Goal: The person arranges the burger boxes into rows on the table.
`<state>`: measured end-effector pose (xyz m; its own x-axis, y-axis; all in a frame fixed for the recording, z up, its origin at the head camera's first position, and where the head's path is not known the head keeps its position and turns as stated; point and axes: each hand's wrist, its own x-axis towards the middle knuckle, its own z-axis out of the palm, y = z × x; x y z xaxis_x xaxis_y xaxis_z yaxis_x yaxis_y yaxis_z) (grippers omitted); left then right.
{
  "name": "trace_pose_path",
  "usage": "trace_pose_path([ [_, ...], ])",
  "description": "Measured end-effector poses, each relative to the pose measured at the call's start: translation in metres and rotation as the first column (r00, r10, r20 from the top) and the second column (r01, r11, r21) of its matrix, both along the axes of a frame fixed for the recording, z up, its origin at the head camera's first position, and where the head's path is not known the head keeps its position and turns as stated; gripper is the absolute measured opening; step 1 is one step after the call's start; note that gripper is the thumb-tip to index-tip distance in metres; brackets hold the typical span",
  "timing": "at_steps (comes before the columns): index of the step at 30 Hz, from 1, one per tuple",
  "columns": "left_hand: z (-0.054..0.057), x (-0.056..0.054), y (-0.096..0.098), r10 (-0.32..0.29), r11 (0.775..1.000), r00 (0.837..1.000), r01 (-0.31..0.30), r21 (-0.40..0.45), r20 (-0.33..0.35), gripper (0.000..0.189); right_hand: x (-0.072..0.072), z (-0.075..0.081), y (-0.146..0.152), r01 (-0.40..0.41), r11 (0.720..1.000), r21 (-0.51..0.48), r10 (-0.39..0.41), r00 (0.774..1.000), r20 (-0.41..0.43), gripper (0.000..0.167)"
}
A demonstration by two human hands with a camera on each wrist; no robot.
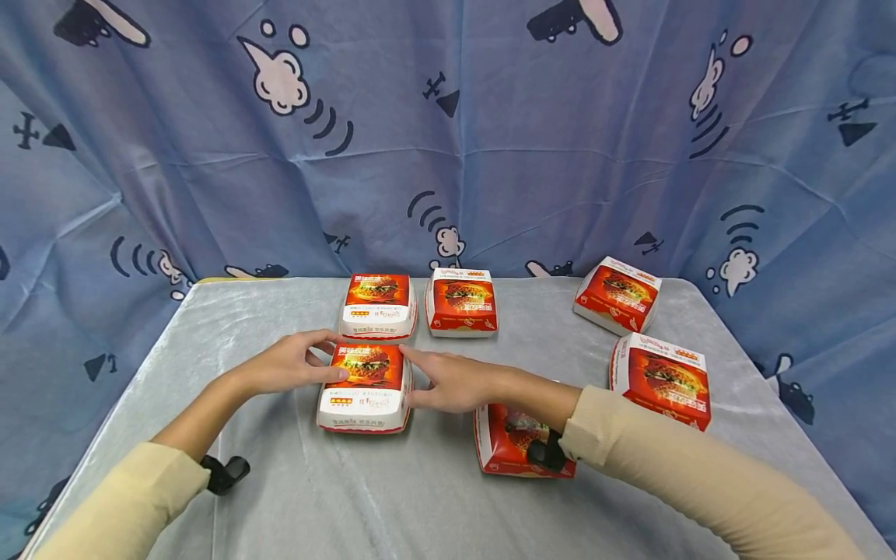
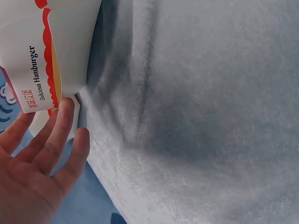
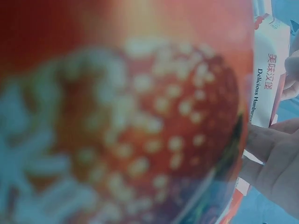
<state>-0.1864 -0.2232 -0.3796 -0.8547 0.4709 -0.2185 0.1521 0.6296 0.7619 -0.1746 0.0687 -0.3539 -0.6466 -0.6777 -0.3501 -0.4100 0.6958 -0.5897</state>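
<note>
A red-and-white hamburger box (image 1: 363, 388) stands left of the middle of the table, between both hands. My left hand (image 1: 292, 363) holds its left side, thumb on the lid's edge and index finger at the far left corner. From the other side my right hand (image 1: 455, 381) grips it, index finger at the far right corner and thumb along the right side. In the left wrist view the fingertips of the left hand (image 2: 42, 163) meet the printed side of the box (image 2: 37, 60). Directly behind it stands another hamburger box (image 1: 379, 306), close to its far edge.
A third box (image 1: 462, 303) stands right of the rear one. Under the right forearm lies a partly hidden box (image 1: 514, 439). Two more, a tilted box (image 1: 618, 295) and a nearer box (image 1: 661, 381), are at the right. A patterned blue curtain (image 1: 392, 117) hangs behind the grey-covered table (image 1: 329, 498).
</note>
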Motion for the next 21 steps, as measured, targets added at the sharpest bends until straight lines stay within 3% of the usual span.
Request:
trace_pose_path([
  [21, 0.0033, 0.0022, -0.0012, -0.009, 0.999, 1.000, 0.008, -0.031, -0.022, 0.063, -0.0012, 0.0023, 0.0020, -0.012, 1.000, -0.002, 0.012, 0.999, 0.034, 0.081],
])
